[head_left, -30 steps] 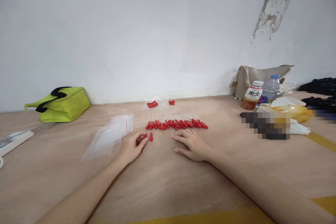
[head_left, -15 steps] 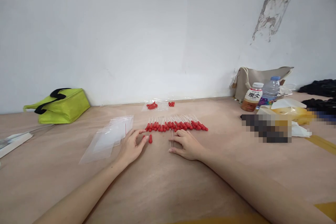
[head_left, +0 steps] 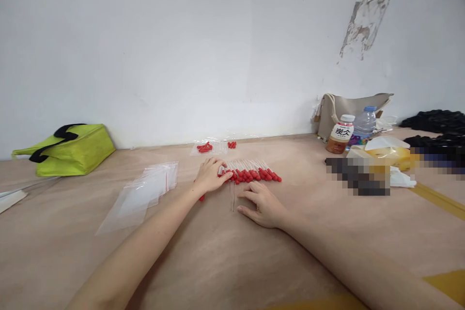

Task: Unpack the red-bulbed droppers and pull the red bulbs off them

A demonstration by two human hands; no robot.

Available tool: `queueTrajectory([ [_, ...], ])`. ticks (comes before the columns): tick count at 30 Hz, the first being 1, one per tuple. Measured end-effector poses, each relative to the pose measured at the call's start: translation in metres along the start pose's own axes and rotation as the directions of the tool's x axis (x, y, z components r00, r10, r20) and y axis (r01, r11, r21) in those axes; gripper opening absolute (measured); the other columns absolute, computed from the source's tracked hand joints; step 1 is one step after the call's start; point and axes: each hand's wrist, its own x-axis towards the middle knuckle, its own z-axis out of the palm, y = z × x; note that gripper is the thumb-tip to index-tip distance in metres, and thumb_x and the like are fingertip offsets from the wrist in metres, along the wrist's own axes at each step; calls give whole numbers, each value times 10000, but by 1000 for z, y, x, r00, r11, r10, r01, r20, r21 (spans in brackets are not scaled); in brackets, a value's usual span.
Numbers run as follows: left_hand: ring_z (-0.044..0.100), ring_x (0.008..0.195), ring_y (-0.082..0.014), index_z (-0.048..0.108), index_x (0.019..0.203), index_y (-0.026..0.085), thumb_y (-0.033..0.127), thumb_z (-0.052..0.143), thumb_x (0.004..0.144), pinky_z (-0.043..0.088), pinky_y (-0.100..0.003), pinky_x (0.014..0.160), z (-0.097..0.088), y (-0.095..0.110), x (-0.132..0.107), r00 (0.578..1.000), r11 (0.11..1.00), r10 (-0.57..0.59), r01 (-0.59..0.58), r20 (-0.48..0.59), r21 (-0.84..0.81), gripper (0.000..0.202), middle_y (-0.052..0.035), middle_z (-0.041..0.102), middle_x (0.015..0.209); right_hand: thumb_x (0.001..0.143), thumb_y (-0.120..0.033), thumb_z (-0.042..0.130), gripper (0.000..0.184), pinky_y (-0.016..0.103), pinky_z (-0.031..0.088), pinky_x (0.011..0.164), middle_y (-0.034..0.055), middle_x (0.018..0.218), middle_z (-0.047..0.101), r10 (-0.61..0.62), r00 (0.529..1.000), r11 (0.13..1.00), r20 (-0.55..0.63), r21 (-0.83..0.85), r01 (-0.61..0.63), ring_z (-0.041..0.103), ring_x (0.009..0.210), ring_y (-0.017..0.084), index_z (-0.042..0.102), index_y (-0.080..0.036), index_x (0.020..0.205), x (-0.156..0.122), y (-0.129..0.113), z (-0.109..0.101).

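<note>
A row of glass droppers with red rubber bulbs lies across the middle of the table, the bulbs towards me. My left hand reaches over the row's left end, its thumb and fingers apart around several bulbs; some fingertips are hard to make out. Just below my left wrist, a loose red rubber bulb is partly hidden. Bare glass tubes lie in front of the row, pointing towards me. My right hand rests just right of them with its thumb and fingers apart, holding nothing I can see.
Clear zip bags lie to the left, near a green bag. Behind the row is a clear bag with red bulbs. Right of it stand a drink bottle, a water bottle and a beige bag.
My left hand has moved right and forward onto the left end of the dropper row. My right hand has come away from the bare glass tubes. The view has shifted slightly right.
</note>
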Motion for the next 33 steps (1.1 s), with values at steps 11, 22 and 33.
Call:
queueTrajectory([
  [11,521,875,-175,635,817,194,225,510,786,416,-303,821,12,18,27,936,923,332,-295,121,-245,132,-47,567,892,789,-255,526,133,308,395,718,54,856,541,12,1000,1000,-20,8,-12,481,799,162,615,-191,864,-4,2,1],
  [22,564,915,-165,541,840,173,293,496,811,470,-274,779,-41,15,-70,999,852,29,-43,-36,-522,132,-67,585,1005,788,-209,492,178,324,416,747,72,904,542,39,995,999,-95,24,-37,499,843,177,568,-185,947,-4,3,2],
  [33,537,1000,-176,552,956,191,265,454,848,481,-310,834,-26,17,-119,995,941,93,-99,-32,-324,163,-87,544,1078,681,-485,611,710,407,347,910,125,1188,454,-23,987,1000,-156,-9,22,415,1087,250,347,-186,1269,-7,-7,-4],
])
